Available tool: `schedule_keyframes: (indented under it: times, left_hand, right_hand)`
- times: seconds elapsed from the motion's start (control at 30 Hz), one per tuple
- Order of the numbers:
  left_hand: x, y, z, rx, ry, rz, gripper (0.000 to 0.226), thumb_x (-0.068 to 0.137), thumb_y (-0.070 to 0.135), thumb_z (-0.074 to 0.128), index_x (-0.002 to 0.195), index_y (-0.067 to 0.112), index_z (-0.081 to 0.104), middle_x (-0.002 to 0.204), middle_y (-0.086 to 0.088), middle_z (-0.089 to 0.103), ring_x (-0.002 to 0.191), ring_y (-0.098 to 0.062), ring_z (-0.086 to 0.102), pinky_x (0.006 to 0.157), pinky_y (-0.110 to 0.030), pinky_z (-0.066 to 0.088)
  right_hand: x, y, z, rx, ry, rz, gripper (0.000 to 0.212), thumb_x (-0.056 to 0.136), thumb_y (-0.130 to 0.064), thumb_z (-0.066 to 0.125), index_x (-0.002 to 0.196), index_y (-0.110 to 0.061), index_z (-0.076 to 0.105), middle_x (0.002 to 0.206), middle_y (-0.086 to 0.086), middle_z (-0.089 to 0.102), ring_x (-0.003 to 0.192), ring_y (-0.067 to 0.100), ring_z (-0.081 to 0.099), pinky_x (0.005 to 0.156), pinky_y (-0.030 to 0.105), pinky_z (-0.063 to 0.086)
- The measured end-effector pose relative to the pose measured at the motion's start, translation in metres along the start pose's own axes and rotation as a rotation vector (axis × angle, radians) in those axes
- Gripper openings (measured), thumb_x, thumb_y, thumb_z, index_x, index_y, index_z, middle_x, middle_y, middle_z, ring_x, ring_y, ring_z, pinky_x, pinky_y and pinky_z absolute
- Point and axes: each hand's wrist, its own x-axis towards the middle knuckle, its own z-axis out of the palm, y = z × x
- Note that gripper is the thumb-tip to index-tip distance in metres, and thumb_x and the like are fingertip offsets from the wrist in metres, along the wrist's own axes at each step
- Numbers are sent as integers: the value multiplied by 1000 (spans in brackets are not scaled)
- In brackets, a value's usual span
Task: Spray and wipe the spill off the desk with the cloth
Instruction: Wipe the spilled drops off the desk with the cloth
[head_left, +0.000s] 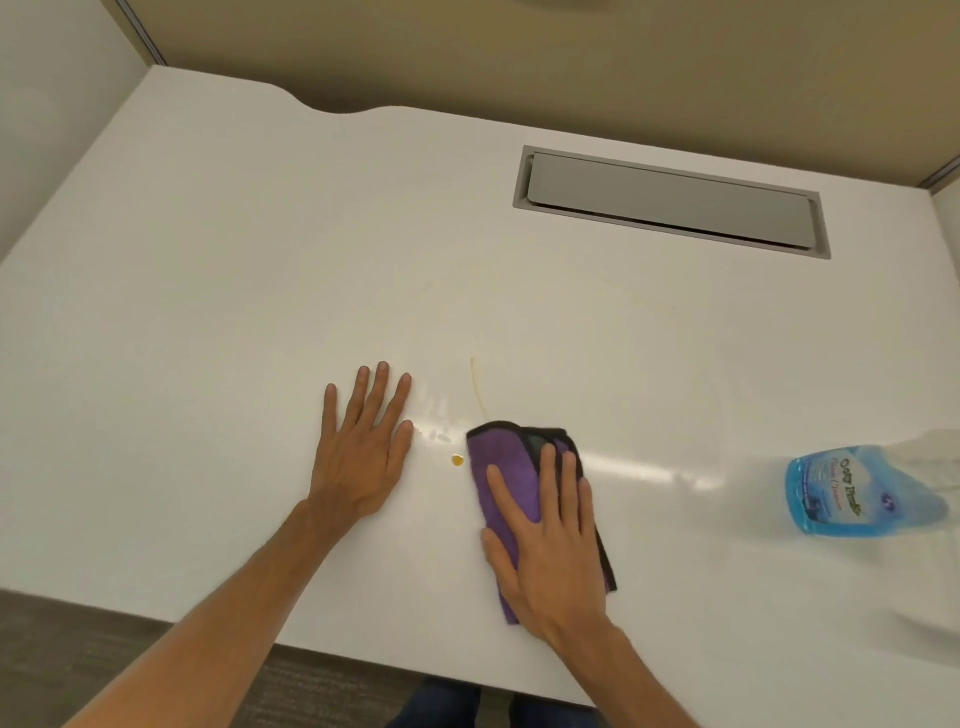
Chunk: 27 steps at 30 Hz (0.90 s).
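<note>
A folded purple cloth (498, 457) with a dark edge lies on the white desk (208, 270). My right hand (545, 540) presses flat on top of it, fingers spread. Just left of the cloth sits a small yellow drop of spill (457, 460), and a thin yellow streak (478, 387) runs up from the cloth's far corner. Wet shiny smears (436, 434) lie between the two hands. My left hand (363, 447) rests flat on the desk with its palm down and holds nothing. A blue spray bottle (857, 491) lies at the right, blurred.
A grey cable hatch (670, 200) is set into the desk at the back right. Beige partition walls (467, 52) close off the back and sides. The desk's front edge (363, 660) runs just below my forearms, with grey carpet (78, 654) beneath.
</note>
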Motion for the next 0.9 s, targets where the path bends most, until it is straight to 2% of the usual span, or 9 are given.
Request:
schedule_keyframes:
  times: [0.2, 0.37, 0.5, 0.6, 0.73, 0.9]
  left_hand:
    - [1, -1, 4, 11, 21, 4, 61, 105, 43, 10, 163, 23, 6, 171, -5, 3, 158, -24, 1, 125, -56, 7]
    - [1, -3, 9, 7, 55, 8, 60, 106, 41, 19, 163, 24, 9, 171, -4, 6, 158, -23, 2, 125, -56, 9]
    - [1, -3, 10, 10, 55, 7, 60, 106, 42, 18, 163, 26, 7, 171, -2, 4, 158, -21, 0, 125, -56, 9]
    - [0, -2, 8, -5, 47, 6, 60, 106, 42, 17, 163, 26, 8, 171, -2, 4, 158, -20, -1, 125, -55, 8]
    - [-1, -1, 3, -12, 24, -2, 61, 106, 42, 16, 163, 25, 7, 171, -2, 2, 158, -20, -2, 125, -55, 6]
    - [0, -4, 0, -12, 39, -25, 65, 104, 48, 21, 163, 25, 8, 171, -1, 1, 158, -21, -1, 125, -56, 0]
  right_hand:
    - [88, -30, 3, 13, 16, -104, 61, 104, -56, 31, 160, -38, 15, 169, 19, 3, 156, 39, -5, 121, 59, 19]
    - [179, -27, -12, -9, 12, -58, 61, 103, -55, 30, 160, -37, 19, 169, 20, 4, 155, 41, -1, 122, 59, 15]
    - [208, 6, -26, -43, 42, 40, 59, 103, -54, 32, 159, -37, 22, 168, 21, 7, 155, 42, 5, 123, 57, 15]
    - [187, 38, -31, -47, 72, 135, 59, 104, -51, 33, 160, -36, 21, 168, 21, 7, 154, 42, 6, 122, 57, 16]
    - [116, 63, -28, -71, 93, 223, 59, 104, -51, 33, 160, -35, 20, 168, 21, 9, 154, 42, 8, 121, 57, 20]
    - [13, 38, -9, -49, 87, 175, 63, 102, -52, 33, 160, -35, 18, 170, 16, 4, 156, 37, 3, 121, 56, 22]
